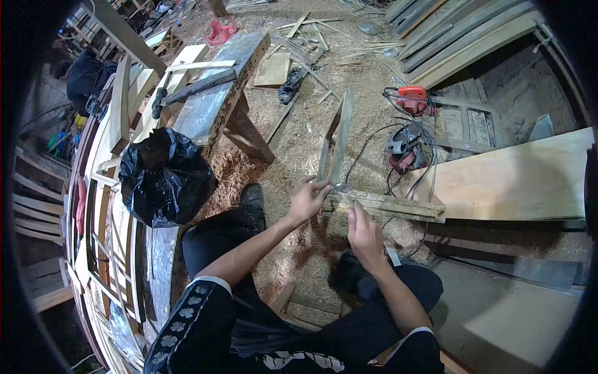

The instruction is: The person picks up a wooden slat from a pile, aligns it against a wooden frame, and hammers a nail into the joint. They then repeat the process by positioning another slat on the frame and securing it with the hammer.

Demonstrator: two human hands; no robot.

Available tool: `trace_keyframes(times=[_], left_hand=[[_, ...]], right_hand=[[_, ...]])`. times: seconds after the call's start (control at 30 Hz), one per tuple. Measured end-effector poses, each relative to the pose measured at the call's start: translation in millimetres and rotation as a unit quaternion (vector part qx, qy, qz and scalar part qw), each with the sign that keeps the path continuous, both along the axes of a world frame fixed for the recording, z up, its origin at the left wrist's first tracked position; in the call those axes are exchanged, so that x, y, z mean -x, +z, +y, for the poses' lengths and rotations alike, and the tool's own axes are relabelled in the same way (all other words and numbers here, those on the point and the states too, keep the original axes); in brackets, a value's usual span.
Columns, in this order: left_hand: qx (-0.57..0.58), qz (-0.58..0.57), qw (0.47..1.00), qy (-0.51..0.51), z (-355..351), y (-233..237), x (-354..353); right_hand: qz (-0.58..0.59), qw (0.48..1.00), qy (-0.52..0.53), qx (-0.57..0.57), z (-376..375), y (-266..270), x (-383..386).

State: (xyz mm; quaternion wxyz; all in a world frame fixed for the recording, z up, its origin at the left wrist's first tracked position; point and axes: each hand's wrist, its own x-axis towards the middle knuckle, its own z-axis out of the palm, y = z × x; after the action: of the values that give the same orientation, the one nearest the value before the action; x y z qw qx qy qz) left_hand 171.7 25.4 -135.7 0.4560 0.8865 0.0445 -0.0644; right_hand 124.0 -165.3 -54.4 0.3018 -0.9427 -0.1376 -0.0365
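My left hand (307, 201) is closed, its fingertips together at the near end of a narrow wooden frame (340, 140) made of slanting strips. Some of its fingers stick out to the left. My right hand (366, 235) is closed just to the right, thumb up, around something hidden in the fingers. A small shiny, blurred piece (342, 187) shows between the two hands; I cannot make out what it is. Beneath and beside them, stacked wooden battens (398, 207) run off to the right.
A red power tool (413, 100) and a grey-and-red one (406, 148) lie with cables at right, near a wide board (504, 177). At left, a black plastic bag (165, 181) sits by a bench (215, 103) bearing a hammer (159, 103). Sawdust and offcuts cover the floor.
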Motion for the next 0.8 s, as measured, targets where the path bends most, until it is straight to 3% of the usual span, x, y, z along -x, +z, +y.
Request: trace_keyframes(times=[0.07, 0.13, 0.17, 0.23, 0.3, 0.37, 0.43, 0.5, 0.57, 0.6, 0.67, 0.7, 0.77, 0.8], left_hand=[[0.026, 0.006, 1.0, -0.005, 1, 5, 0], [-0.073, 0.0, 0.997, -0.007, 0, 19, 1], [-0.07, 0.004, 0.998, -0.004, 1, 12, 3], [0.018, 0.013, 1.0, -0.019, 3, -1, -3], [0.019, 0.018, 1.0, -0.006, -2, -3, 3], [0.017, 0.014, 1.0, 0.019, 1, 4, -4], [-0.047, 0.027, 0.999, 0.003, -2, 15, 0], [-0.043, 0.022, 0.999, 0.003, -2, 5, 0], [0.007, -0.002, 1.0, -0.013, 2, -11, -1], [-0.047, -0.022, 0.999, -0.009, -1, -2, 2], [-0.042, -0.011, 0.999, 0.006, -1, 7, 0], [-0.037, 0.006, 0.999, 0.007, -2, 7, 3], [-0.016, 0.014, 1.0, -0.022, -2, -1, 2], [-0.015, 0.013, 1.0, -0.023, -2, 2, 3]], right_hand=[[-0.019, 1.0, 0.0, -0.012, -2, -4, 1], [-0.074, 0.996, -0.003, -0.05, 2, -2, 0], [-0.07, 0.996, 0.001, -0.048, 3, 1, 1], [-0.019, 0.999, -0.01, -0.042, 3, 10, 0], [0.047, 0.999, -0.009, 0.003, 0, 0, 0], [-0.064, 0.995, -0.006, -0.072, 3, -6, 0], [-0.03, 0.995, -0.015, -0.095, 4, 5, 3], [0.037, 0.999, -0.016, 0.003, 2, 9, -1], [0.03, 0.999, -0.002, 0.031, 0, -4, 1], [-0.03, 0.999, -0.006, -0.019, 1, -7, 3], [-0.12, 0.989, -0.015, -0.087, 3, -11, 1], [-0.117, 0.989, -0.014, -0.086, 3, -6, 1], [0.087, 0.996, -0.016, 0.014, 3, 10, -3], [0.057, 0.998, -0.008, -0.007, 1, 1, -1]])
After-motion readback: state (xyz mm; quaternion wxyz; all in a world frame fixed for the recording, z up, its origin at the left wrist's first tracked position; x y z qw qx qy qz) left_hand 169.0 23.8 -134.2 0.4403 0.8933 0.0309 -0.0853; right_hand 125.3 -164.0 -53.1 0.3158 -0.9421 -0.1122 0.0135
